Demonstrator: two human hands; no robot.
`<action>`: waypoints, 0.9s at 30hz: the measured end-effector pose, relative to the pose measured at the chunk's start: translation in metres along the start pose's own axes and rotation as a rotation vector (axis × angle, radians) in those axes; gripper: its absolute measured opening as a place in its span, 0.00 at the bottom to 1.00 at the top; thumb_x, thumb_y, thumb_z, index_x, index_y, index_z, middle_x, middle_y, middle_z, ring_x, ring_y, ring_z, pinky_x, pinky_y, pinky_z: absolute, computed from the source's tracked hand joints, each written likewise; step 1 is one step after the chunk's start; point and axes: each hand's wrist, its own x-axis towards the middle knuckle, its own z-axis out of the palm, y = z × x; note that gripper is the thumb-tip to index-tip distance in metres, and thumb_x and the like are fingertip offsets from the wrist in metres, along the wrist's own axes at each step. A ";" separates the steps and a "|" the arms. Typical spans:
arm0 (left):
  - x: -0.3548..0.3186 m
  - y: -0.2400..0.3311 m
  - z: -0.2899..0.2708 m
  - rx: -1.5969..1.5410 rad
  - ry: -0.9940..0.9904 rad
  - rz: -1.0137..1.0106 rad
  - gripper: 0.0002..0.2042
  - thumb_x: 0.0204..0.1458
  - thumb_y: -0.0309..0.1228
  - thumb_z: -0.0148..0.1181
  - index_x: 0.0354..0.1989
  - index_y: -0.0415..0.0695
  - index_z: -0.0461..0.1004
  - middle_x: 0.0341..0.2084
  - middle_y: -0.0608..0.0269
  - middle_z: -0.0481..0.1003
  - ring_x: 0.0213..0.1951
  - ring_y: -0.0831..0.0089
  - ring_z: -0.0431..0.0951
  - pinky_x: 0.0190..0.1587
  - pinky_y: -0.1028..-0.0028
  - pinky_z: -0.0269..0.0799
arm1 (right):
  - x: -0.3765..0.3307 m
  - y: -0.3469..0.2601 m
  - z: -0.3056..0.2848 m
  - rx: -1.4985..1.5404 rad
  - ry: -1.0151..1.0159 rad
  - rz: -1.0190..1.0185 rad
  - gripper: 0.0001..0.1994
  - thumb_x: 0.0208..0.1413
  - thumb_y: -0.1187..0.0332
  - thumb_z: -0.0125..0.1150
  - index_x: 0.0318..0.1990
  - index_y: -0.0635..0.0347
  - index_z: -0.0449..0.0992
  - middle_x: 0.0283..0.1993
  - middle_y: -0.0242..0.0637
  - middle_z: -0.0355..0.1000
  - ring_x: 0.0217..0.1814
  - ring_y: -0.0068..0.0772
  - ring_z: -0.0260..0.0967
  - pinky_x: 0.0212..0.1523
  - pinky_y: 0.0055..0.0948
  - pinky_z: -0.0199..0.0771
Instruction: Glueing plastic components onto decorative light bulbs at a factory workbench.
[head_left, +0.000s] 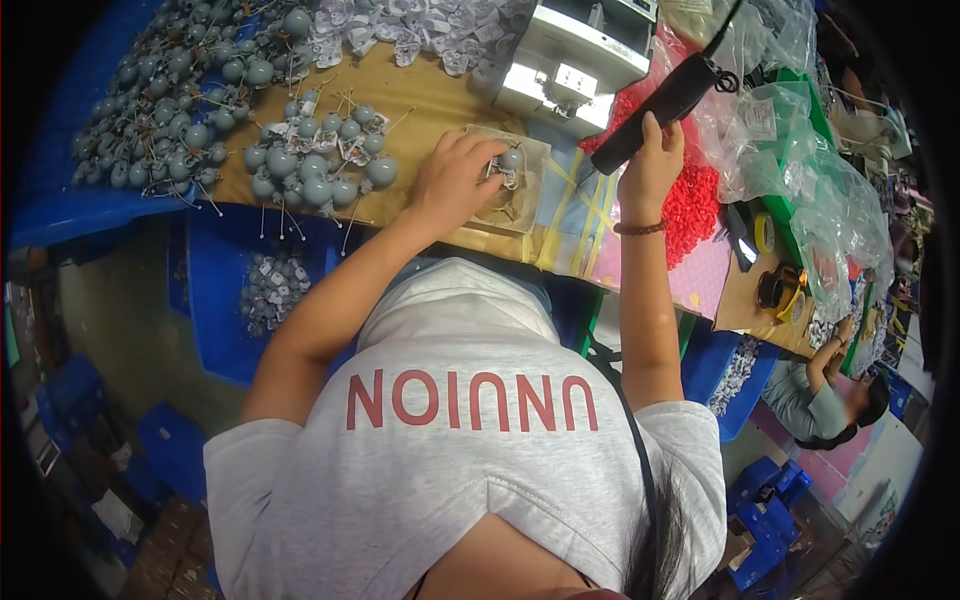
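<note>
My left hand (455, 185) rests on a clear plastic tray (530, 205) on the brown tabletop. Its fingertips pinch a small grey ball with a white tag (510, 162). My right hand (650, 165) is raised to the right of the tray and grips the lower end of a black handheld tool (668, 98), which hangs from a cord and slants up to the right. A bead bracelet (640, 229) sits on my right wrist.
Several grey balls on thin wires (310, 165) lie left of the tray, with a bigger heap (170, 90) beyond. White tags (420, 30), a white machine (575, 55), red pieces (695, 200), plastic bags (800, 170), tape rolls (780, 290), blue crates (225, 300). Another person (825, 395) sits lower right.
</note>
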 end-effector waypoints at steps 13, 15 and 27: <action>-0.002 0.005 0.000 0.021 0.046 0.037 0.17 0.44 0.27 0.66 0.46 0.47 0.76 0.39 0.64 0.77 0.45 0.60 0.74 0.47 0.65 0.72 | -0.064 0.019 0.040 -0.423 -0.614 0.222 0.11 0.58 0.69 0.62 0.44 0.66 0.80 0.31 0.41 0.80 0.28 0.22 0.73 0.31 0.24 0.73; -0.002 0.004 0.002 0.029 0.049 0.043 0.17 0.43 0.26 0.67 0.46 0.47 0.76 0.38 0.63 0.77 0.45 0.60 0.74 0.46 0.64 0.73 | -0.063 0.023 0.046 -0.374 -0.566 0.186 0.10 0.59 0.69 0.59 0.41 0.68 0.79 0.30 0.41 0.80 0.28 0.24 0.75 0.32 0.25 0.73; -0.001 0.003 0.003 0.035 0.040 0.043 0.18 0.44 0.27 0.67 0.46 0.46 0.75 0.38 0.62 0.77 0.46 0.59 0.74 0.46 0.64 0.73 | -0.059 0.033 0.067 -0.349 -0.541 0.029 0.12 0.61 0.67 0.58 0.45 0.68 0.75 0.31 0.45 0.79 0.33 0.31 0.79 0.36 0.28 0.75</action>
